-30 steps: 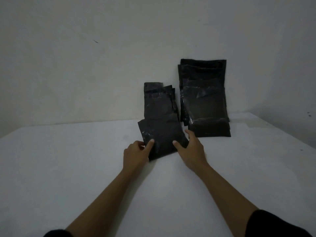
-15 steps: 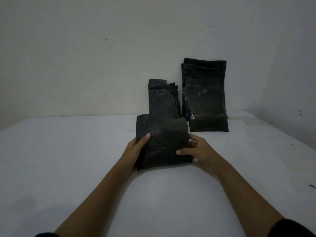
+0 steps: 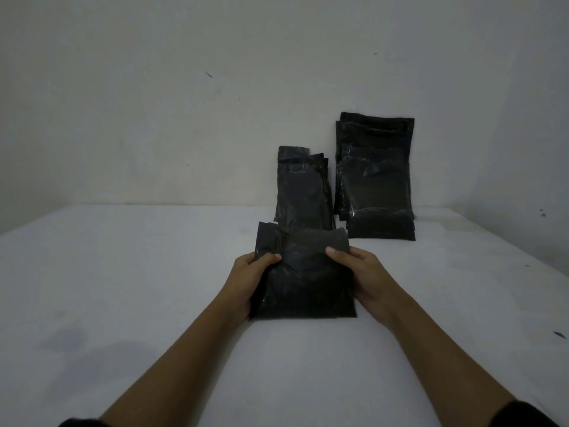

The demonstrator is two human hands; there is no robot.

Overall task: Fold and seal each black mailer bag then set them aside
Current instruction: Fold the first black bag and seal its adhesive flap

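Observation:
A black mailer bag [image 3: 303, 282] stands in front of me, its lower edge on the white table [image 3: 123, 288]. My left hand [image 3: 246, 278] grips its left side with the thumb over the front. My right hand [image 3: 360, 275] grips its right side, thumb on the front near the top. The bag's upper part is bent over and crumpled. Behind it, a narrow pile of black mailer bags [image 3: 303, 186] leans against the wall. A wider pile of black mailer bags [image 3: 377, 177] leans to its right.
The table runs wide to the left and right of my arms. A pale wall [image 3: 184, 103] closes the far edge, and another wall closes the right side. Small dark specks lie on the table at the right.
Both hands have drawn one bag from the foot of the narrow pile toward me and raised it upright. My grip moved from its near corners to its sides.

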